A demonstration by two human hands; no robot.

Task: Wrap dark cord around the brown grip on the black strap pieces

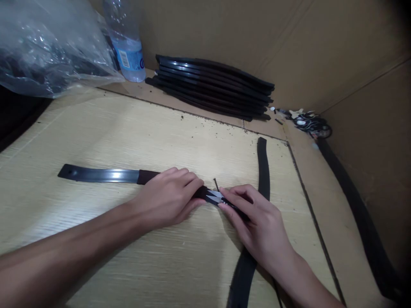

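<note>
A shiny dark curved strip (102,174) lies across the board, with a hole near its left end. Part of it is wrapped in a dark brown sleeve (147,176). My left hand (171,194) is closed over the sleeve, pressing it down. Thread snips (215,196) are pinched in my right hand (257,222); their pale, slightly parted blades point left at the sleeve's right end. A thin dark sliver (216,184) sticks up beside the blades. Beneath my right hand passes another curved black strip (263,167), partly hidden by it.
Several dark curved strips (212,85) are stacked at the back wall. A water bottle (130,55) and a clear plastic bag (54,47) stand at the back left. Small tangled odds and ends (308,122) lie in the far right corner, above a long black strip (356,209).
</note>
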